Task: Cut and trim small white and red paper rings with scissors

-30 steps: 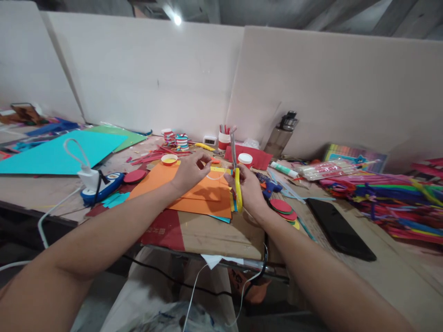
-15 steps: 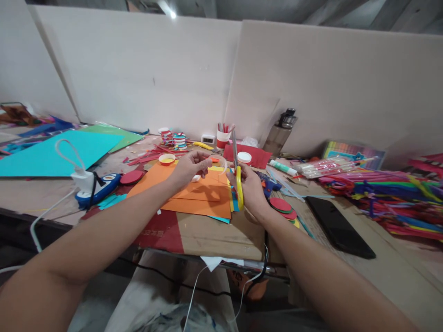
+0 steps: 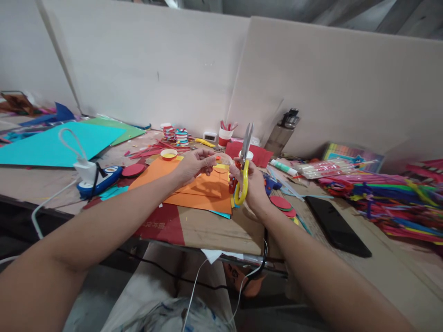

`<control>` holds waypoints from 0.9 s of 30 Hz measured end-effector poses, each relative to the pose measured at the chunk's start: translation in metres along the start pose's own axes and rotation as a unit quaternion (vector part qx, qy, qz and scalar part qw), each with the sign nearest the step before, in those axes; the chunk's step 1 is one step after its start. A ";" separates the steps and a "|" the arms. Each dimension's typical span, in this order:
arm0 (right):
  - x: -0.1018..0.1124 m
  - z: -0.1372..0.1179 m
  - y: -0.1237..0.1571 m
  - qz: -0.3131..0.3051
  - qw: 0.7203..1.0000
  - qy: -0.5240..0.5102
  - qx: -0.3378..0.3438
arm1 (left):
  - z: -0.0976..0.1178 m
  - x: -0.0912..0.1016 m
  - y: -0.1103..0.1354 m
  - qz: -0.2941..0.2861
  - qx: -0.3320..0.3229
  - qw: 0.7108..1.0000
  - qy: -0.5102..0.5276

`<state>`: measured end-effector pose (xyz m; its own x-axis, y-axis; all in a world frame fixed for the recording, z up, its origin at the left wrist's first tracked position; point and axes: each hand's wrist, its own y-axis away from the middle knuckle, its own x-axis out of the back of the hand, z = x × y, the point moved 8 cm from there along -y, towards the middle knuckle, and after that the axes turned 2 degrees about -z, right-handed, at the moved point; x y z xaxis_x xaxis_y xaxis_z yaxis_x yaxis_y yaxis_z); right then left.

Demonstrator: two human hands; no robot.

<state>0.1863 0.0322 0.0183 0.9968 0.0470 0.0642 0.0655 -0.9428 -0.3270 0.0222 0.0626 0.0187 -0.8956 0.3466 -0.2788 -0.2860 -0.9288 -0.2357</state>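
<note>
My right hand point(image 3: 249, 184) grips yellow-handled scissors point(image 3: 243, 166), blades pointing up and tilted a little right. My left hand point(image 3: 194, 165) is closed in a pinch on a thin clear loop, perhaps tape or a plastic strip point(image 3: 221, 159), held between the two hands. Both hands hover over a stack of orange paper sheets point(image 3: 194, 191) lying on a cardboard-covered table point(image 3: 214, 230).
A black phone point(image 3: 337, 226) lies to the right, beside a heap of coloured pipe cleaners point(image 3: 391, 198). Red paper circles point(image 3: 282, 205), a blue glue gun point(image 3: 270, 182), a glue tube point(image 3: 284, 167), a bottle point(image 3: 283, 129), cups, a cyan sheet point(image 3: 55, 145) and a charger on a power strip point(image 3: 97, 177) surround the work.
The scissors have tipped from upright to leaning right and risen slightly. My left hand has drawn the clear loop closer to the right hand. The camera shifted a little.
</note>
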 end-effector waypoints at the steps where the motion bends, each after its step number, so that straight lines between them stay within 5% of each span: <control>1: 0.000 -0.001 0.001 0.000 1.000 -0.005 -0.003 | 0.000 -0.001 0.000 -0.009 -0.004 1.000 -0.004; 15: -0.002 0.000 0.003 -0.002 0.995 -0.078 -0.064 | -0.003 -0.007 0.004 -0.053 0.027 0.998 -0.023; 22: -0.005 -0.005 0.004 0.005 0.994 -0.099 -0.054 | -0.006 0.002 -0.002 -0.021 0.048 0.997 0.048; 27: -0.005 -0.003 0.001 0.020 0.996 -0.075 -0.053 | -0.007 0.015 -0.001 0.064 0.089 0.989 0.102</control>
<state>0.1816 0.0296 0.0207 0.9947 0.0494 -0.0905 0.0280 -0.9740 -0.2246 0.0113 0.0701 0.0086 -0.8458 0.2273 -0.4827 -0.2467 -0.9688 -0.0238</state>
